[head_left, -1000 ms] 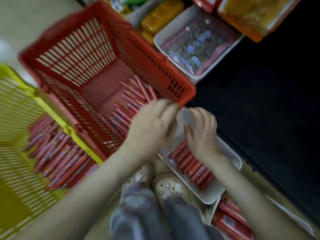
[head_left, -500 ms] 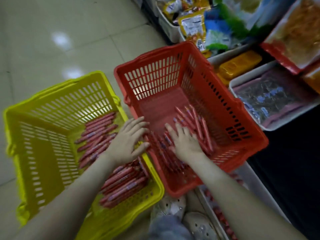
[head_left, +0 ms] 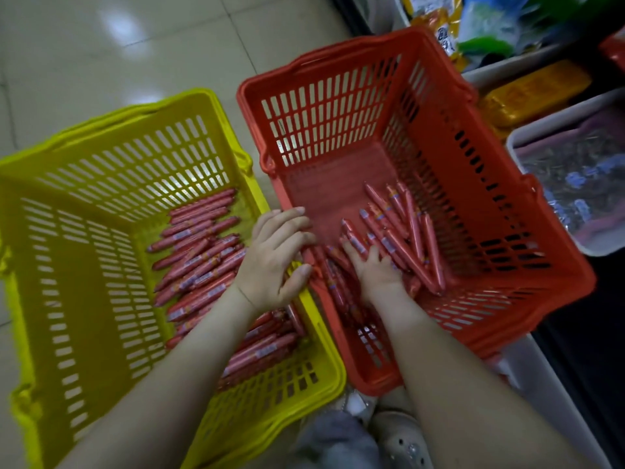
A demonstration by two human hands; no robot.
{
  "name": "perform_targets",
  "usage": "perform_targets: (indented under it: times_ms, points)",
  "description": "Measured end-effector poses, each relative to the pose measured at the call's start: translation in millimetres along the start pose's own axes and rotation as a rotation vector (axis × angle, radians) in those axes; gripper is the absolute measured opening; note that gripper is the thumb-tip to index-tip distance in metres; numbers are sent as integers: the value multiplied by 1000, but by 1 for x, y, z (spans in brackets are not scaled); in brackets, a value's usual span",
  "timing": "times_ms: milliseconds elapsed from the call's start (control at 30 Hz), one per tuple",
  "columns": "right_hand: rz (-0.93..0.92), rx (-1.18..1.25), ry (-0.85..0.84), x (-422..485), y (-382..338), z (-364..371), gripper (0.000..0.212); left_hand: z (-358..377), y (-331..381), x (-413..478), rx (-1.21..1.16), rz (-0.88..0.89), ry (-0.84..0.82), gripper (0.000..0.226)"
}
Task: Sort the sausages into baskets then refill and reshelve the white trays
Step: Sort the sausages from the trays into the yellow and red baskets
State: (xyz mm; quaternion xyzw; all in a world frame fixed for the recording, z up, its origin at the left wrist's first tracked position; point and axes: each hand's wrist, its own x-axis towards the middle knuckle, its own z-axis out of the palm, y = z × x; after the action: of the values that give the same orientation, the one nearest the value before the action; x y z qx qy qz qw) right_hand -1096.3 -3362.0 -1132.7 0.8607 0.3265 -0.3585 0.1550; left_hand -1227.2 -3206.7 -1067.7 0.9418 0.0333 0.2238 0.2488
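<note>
Since the earlier frame the left hand [head_left: 273,258] has crossed from the yellow basket [head_left: 135,157] over the rim of the red basket [head_left: 338,106], fingers loose, holding nothing; the right hand [head_left: 377,270] presses flat on the sausages [head_left: 413,231] inside, gripping none.

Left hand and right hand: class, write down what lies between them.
In the head view, several sausages lie between the left hand and the right hand, on the floor of the red basket.
</note>
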Motion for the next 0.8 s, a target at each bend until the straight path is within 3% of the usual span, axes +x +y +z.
perform_targets:
  times_ms: [167, 300, 400, 500, 567, 633, 700, 800]
  points:
    - [24, 104, 141, -2, 0, -12, 82, -3, 1, 1, 7, -3, -30, 68]
    - [-2, 322, 255, -30, 7, -47, 50, -10, 10, 5, -2, -70, -56, 48]
    - [-108, 651, 392, -72, 37, -84, 45, -10, 43, 27, -17, -226, 67, 23]
    - [-216, 1031, 464, -134, 74, -99, 50, -1, 113, 53, -204, -315, 98, 17]
    - [-258, 1366, 432, -177, 97, -90, 50, 9, 169, 66, -421, -409, -58, 14]
    - [-223, 1690, 420, -203, 117, -67, 48, 30, 212, 69, -725, -554, -334, 14]
    - [-86, 1923, 420, -215, 137, -35, 44, 59, 235, 62, -1046, -662, -539, 28]
    - [63, 2193, 362, -225, 156, 14, 28, 100, 246, 39, -1335, -713, -829, 58]
